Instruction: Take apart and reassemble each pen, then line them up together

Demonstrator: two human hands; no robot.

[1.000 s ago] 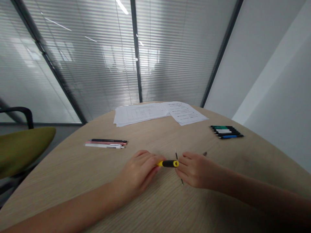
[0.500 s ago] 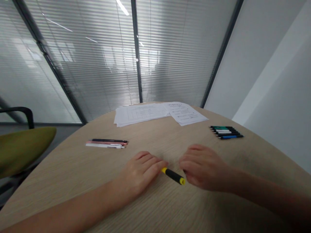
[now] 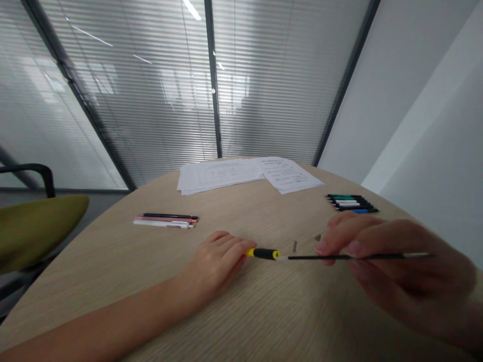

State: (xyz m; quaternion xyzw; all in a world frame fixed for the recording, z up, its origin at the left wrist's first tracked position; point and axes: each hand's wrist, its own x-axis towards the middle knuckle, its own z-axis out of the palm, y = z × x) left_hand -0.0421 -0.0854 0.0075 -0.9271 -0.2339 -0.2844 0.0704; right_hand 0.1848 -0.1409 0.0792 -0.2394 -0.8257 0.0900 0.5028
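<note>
Yellow and black, the tube (image 3: 264, 254) sits near the middle of your view, its long axis running nine to three o'clock and its ringed end aimed at three. Your thin dark rod (image 3: 317, 257) lies almost in line with it, its pale tip towards nine, right by that end; you cannot tell if they touch. Your left hand (image 3: 217, 259) is closed narrowly round the tube, back up, its forearm coming from eight o'clock. Your right hand (image 3: 407, 266) pinches the rod between thumb and fingers, reaching in from four o'clock. Beyond the rod, two small dark bits (image 3: 295, 246) dot the table (image 3: 241, 306); papers (image 3: 226, 176) lie at twelve, pencils (image 3: 166, 220) towards ten and pens (image 3: 350, 202) towards two
</note>
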